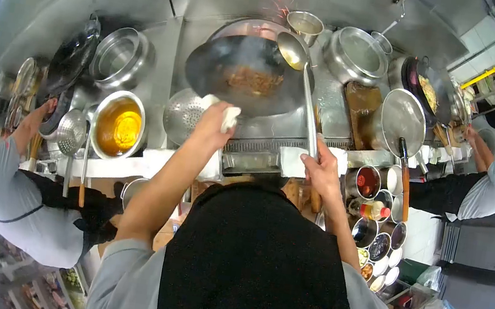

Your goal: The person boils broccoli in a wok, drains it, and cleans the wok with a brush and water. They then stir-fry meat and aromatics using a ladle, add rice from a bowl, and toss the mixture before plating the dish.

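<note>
"Where can we reach over the wok [207, 78]?"
"Between our left hand [215, 126] and the ladle [309, 102], which slants across and bars us on the right; the perforated skimmer [183, 119] lies close at left."
"And beside the wok?"
"Leftward, we have a strip of counter [163, 57] before the oil bowl [98, 124]; rightward, the big strainer [402, 119] blocks us."

I am counting two hands, one left hand [215, 123] and one right hand [323, 170], facing one central wok [208, 73]. One ladle [309, 103] and one held white cloth [231, 119] are showing. Two co-workers [32, 200] are standing alongside. One red-capped bottle [372, 210] and at least two perforated skimmers [71, 132] are also showing.
</note>
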Demonstrator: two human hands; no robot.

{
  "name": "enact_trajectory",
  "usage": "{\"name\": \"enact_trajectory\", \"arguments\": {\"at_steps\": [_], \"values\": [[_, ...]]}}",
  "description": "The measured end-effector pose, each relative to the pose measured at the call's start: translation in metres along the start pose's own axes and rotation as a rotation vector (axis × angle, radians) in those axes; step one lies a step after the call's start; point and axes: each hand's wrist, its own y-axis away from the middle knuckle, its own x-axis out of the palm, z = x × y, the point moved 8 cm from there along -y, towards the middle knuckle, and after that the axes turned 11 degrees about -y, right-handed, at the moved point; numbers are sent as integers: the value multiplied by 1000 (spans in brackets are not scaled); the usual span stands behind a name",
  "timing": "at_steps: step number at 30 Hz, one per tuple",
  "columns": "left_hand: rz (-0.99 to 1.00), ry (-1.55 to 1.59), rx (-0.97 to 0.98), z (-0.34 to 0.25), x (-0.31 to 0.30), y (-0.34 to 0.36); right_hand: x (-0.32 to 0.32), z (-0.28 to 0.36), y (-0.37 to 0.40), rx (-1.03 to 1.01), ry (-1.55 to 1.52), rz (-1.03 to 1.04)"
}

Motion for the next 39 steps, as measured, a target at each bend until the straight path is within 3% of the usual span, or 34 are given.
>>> {"name": "enact_trajectory", "arguments": {"at_steps": [3,4,5,7,8,10,11,15,17,18,20,22,24,25,27,33,37,39], "values": [[94,52,80,66,-36,-48,2,-4,-6,-27,-44,-49],[-121,-61,104,82,-46,-11,4,0,-2,-51,-12,-62],[-201,-166,-36,107,-65,9,5,-2,2,-91,2,-87],[-122,-399,126,82,-56,29,5,-4,7,-160,48,-122],[-159,-564,172,84,-70,-3,11,-3,9,-130,39,-90],[-163,23,98,20,-20,0,21,11,6,-83,32,-26],[-51,16,93,22,-18,-49,31,21,1,-79,25,-16],[-92,-91,-9,17,-18,-76,60,-3,-53,32,-293,187],[-18,-42,-40,30,-27,-55,64,-17,-81,-158,142,72],[-103,-78,22,62,-59,-74,85,-2,-77,-91,203,73],[-195,-113,201,39,-76,28,126,13,-65,13,146,154],[-167,-130,196,63,-117,74,167,20,-57,25,184,340],[-245,-79,228,108,-177,101,223,28,-54,7,167,622],[-316,-182,156,114,-195,129,251,18,-60,-66,232,716],[-459,-103,182,111,-214,183,305,-14,-77,-141,288,833],[-769,74,257,166,-274,239,405,-50,-81,-37,419,944],[-1000,128,276,185,-274,272,418,-50,-71,66,476,974],[-984,170,231,200,-279,272,422,-65,-74,131,363,977]]}}
